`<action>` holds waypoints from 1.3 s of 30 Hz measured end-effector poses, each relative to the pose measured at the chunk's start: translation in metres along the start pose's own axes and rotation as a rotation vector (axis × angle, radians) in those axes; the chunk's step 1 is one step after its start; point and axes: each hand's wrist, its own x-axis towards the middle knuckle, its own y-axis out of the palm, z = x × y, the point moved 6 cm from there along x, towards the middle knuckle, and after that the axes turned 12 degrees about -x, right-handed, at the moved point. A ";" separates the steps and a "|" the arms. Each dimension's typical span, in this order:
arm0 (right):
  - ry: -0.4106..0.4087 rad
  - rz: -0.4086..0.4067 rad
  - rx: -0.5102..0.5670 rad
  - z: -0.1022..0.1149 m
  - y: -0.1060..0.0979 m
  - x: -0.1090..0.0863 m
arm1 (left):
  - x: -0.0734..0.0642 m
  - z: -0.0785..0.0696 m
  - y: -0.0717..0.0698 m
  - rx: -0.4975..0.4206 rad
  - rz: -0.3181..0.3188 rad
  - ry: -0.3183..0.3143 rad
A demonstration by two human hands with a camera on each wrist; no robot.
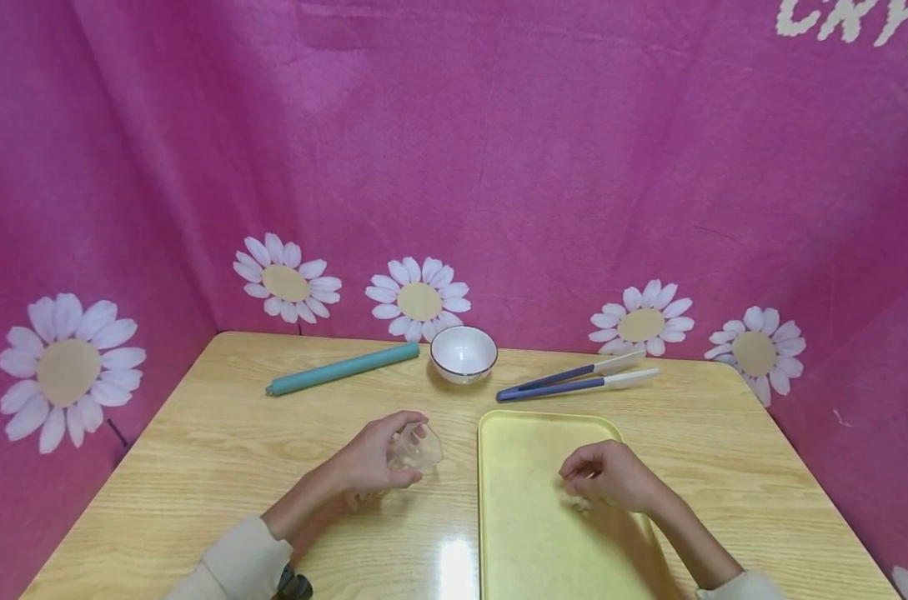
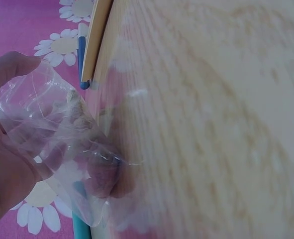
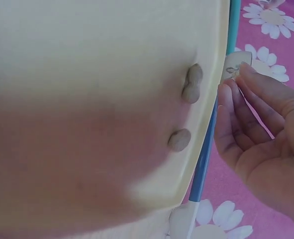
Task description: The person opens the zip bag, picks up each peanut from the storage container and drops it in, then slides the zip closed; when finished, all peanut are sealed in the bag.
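My left hand (image 1: 373, 454) holds a clear plastic bag (image 1: 422, 448) between thumb and fingers, above the table left of the tray. Through the film in the left wrist view, pale brown pieces like peanuts (image 2: 77, 110) show, partly blurred by glare. Over the yellow tray (image 1: 517, 492) hovers my right hand (image 1: 614, 475), its fingers loosely bent and the thumb close to the fingertips. Nothing shows between them. Two unshelled peanuts (image 3: 192, 83) lie apart on the tray in the right wrist view, near its rim.
A white bowl (image 1: 463, 357) with a dark rim stands at the table's back. To its left lies a teal rod (image 1: 344, 368); to its right, blue-and-white tongs (image 1: 562, 385) lie behind the tray. A pink flowered cloth (image 1: 499, 167) hangs beyond the table (image 1: 236, 433).
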 end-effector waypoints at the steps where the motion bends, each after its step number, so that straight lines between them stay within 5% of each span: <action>1: -0.003 0.001 -0.012 -0.001 0.000 -0.002 | 0.000 0.000 0.000 -0.005 0.000 -0.005; 22: -0.063 0.036 -0.196 -0.002 0.007 -0.003 | 0.001 0.002 0.001 -0.037 0.005 -0.014; 39: -0.109 0.038 -0.161 0.023 0.006 0.019 | 0.001 0.003 0.001 -0.029 -0.003 -0.015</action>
